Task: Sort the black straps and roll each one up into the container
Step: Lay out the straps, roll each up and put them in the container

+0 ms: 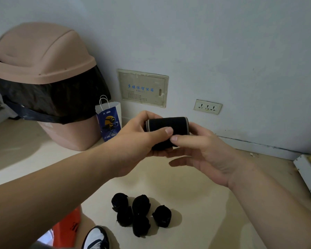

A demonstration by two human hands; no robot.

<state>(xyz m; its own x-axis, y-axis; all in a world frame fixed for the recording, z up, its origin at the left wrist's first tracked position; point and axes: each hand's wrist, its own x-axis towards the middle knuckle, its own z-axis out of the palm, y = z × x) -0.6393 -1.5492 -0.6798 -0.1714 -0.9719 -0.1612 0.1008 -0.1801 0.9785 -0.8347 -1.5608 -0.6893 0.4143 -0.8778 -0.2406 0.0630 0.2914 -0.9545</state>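
A rolled black strap with pale edge trim is held in mid-air in front of the wall. My left hand grips its left side, thumb pressed on the front. My right hand holds its right side and underside, thumb tip meeting the left thumb. A loose end of the strap hangs between the palms. Below, on the cream floor, several rolled black straps lie in a cluster. No container for the rolls shows clearly.
A pink swing-lid bin with a black liner stands at the left. Beside it sits a small blue-and-white paper bag. An orange object and a shoe lie at the bottom. A white bracket lies at the right.
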